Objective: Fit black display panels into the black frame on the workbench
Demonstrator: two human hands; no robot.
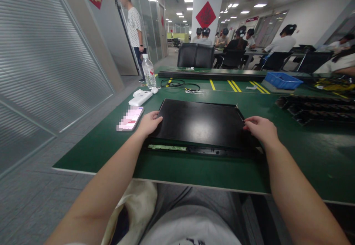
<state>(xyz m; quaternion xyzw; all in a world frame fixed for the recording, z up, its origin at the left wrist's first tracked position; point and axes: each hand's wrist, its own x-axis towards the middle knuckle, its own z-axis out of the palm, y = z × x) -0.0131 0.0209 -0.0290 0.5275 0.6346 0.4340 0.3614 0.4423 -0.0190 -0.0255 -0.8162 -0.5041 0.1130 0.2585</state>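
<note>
A glossy black display panel lies over a black frame on the green table. Along the near side of the frame, a strip of green circuit board shows. My left hand grips the panel's left edge, thumb on top and fingers partly hidden at the side. At the right edge, my right hand pinches the panel's rim between thumb and fingertips. The near edge of the panel sits slightly apart from the frame below it. What lies beneath the panel is hidden.
On the left lie a phone and a white case, with a water bottle behind. A black cable crosses the back. Dark metal strips and a blue bin stand right. A person stands beyond the table.
</note>
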